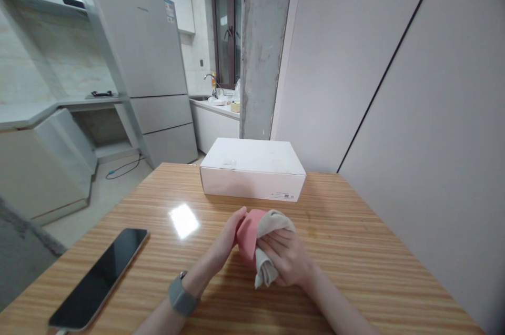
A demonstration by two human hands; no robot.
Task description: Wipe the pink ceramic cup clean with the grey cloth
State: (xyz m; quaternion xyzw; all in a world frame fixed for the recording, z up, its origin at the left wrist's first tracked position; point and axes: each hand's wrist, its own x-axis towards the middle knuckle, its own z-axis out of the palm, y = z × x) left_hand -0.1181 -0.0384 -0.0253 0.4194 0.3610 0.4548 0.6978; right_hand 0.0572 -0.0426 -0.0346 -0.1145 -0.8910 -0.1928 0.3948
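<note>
Over the wooden table (158, 272), my left hand (226, 240) is closed around the left side of a pink cup-like object (247, 235). Its exact kind cannot be told, as my hands and the cloth cover much of it. My right hand (290, 256) grips a beige cloth (275, 220) and presses it against the right side of the pink object. One end of the cloth hangs down below the fingers. A grey-banded watch (183, 295) is on my left wrist.
Just beyond my hands stands a closed white box (252, 182). A black-screened phone (100, 277) lies on the table at the left, with a cable at its lower end. Behind are a fridge (145, 51), a concrete pillar (265, 51) and a white wall (379, 88).
</note>
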